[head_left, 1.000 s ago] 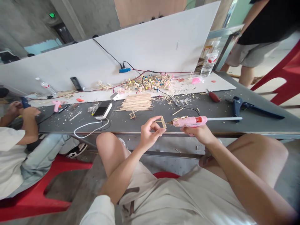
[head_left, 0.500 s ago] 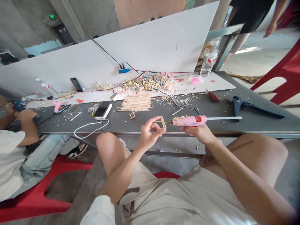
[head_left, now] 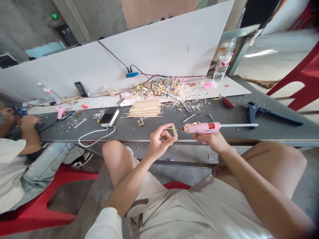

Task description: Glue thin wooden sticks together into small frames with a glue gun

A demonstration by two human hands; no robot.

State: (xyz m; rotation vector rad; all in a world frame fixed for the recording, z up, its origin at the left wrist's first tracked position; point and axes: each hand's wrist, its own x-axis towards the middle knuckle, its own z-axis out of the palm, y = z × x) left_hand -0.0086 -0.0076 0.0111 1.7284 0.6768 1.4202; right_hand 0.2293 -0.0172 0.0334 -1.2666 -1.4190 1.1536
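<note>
My left hand (head_left: 159, 142) pinches a small frame of thin wooden sticks (head_left: 172, 129) just in front of the grey table's edge (head_left: 139, 140). My right hand (head_left: 213, 141) is wrapped round a pink hot glue gun (head_left: 202, 127), held level with a white glue stick poking out of its back. The gun's nozzle touches the right side of the stick frame. A pile of loose wooden sticks (head_left: 146, 109) lies on the table beyond my hands.
A phone on a white power bank (head_left: 109, 116) with a white cable, a heap of bead-tipped stick pieces (head_left: 159, 87), a red-handled tool (head_left: 227, 102), a blue-black glue gun (head_left: 264, 113) and a water bottle (head_left: 221, 66) are on the table. Another person (head_left: 15, 149) sits at left on a red chair.
My hands have hardly moved, the nozzle staying at the stick frame. The standing person at the far right has walked out of view. The person at left shifted their hands slightly.
</note>
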